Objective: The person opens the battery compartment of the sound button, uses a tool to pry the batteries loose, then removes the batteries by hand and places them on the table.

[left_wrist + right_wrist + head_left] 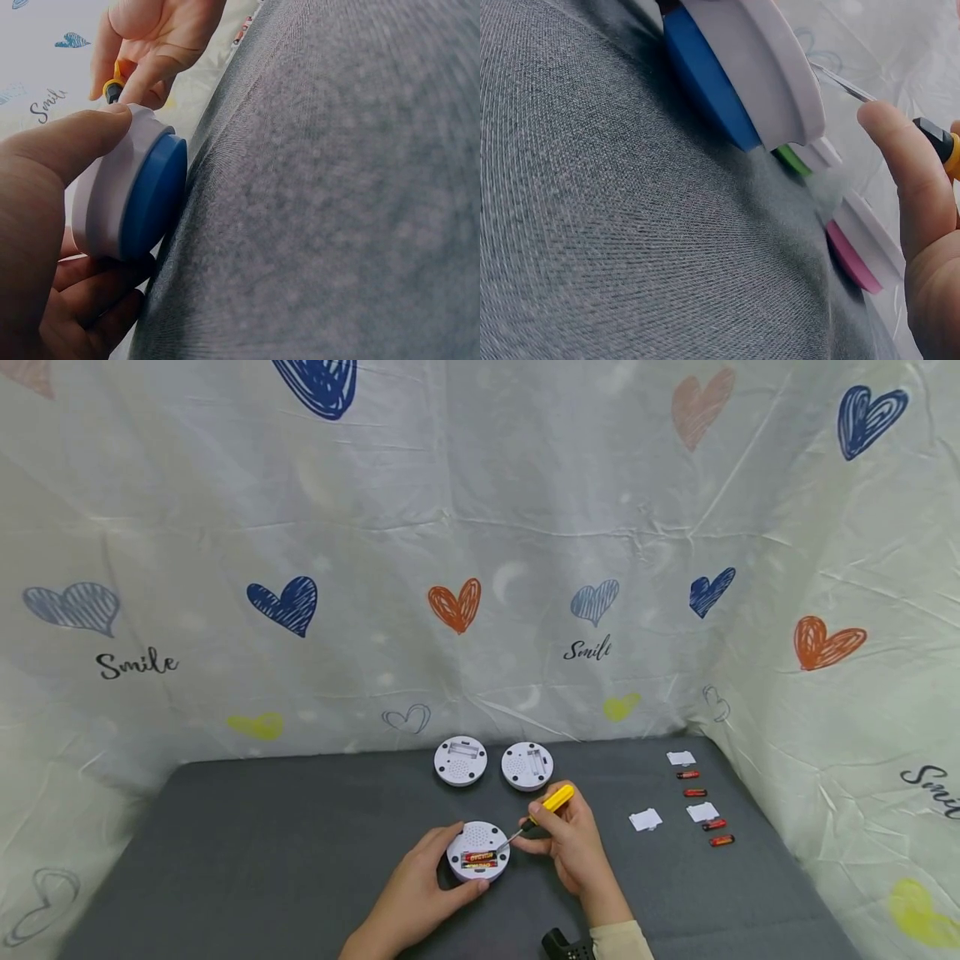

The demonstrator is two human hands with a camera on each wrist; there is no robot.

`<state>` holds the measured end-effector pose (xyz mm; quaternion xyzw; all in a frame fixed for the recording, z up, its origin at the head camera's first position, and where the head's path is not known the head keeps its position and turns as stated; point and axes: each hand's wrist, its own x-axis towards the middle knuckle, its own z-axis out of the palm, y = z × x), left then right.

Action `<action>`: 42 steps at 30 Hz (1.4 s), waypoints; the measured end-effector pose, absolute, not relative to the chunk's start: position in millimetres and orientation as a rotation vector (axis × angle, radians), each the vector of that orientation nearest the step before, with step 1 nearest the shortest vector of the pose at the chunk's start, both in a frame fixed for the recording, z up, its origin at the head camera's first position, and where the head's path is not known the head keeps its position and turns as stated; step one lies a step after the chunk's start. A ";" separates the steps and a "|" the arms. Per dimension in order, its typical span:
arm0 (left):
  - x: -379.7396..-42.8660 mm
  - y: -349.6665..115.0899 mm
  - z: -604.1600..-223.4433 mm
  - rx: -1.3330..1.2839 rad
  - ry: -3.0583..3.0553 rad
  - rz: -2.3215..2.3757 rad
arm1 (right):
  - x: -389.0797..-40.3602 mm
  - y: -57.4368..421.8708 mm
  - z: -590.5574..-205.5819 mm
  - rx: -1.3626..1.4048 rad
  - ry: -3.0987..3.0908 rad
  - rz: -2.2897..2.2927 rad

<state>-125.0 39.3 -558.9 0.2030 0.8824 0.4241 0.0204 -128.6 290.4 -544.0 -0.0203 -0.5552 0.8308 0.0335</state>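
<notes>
A round white device (477, 837) with a blue underside (156, 196) sits face down on the grey table. Two red-and-gold batteries (479, 859) lie side by side in its battery bay. My left hand (422, 887) grips the device by its rim, thumb at the near edge and fingers round the far left side. In my right hand (570, 837) is a screwdriver with a yellow handle (558, 797) and black collar. Its thin metal shaft (845, 84) slants down to the left, the tip right at the batteries' right end in the head view.
Behind stand two more white devices, one with a green underside (793, 160), one with a pink underside (853, 257), both with bare battery bays. At the right lie several loose batteries (695, 792) and white covers (646, 819). A printed curtain (450, 677) borders the table (300, 843).
</notes>
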 end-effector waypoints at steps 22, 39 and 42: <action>-120.2 36.5 -559.4 0.698 2.768 1.336 | -130.6 297.8 -537.4 -0.111 -1.676 2.467; -124.1 36.7 -561.1 0.838 2.834 1.445 | -129.4 296.0 -538.2 -0.091 -1.691 2.478; -124.3 36.8 -562.2 0.889 2.867 1.483 | -129.0 295.8 -537.5 -0.086 -1.693 2.478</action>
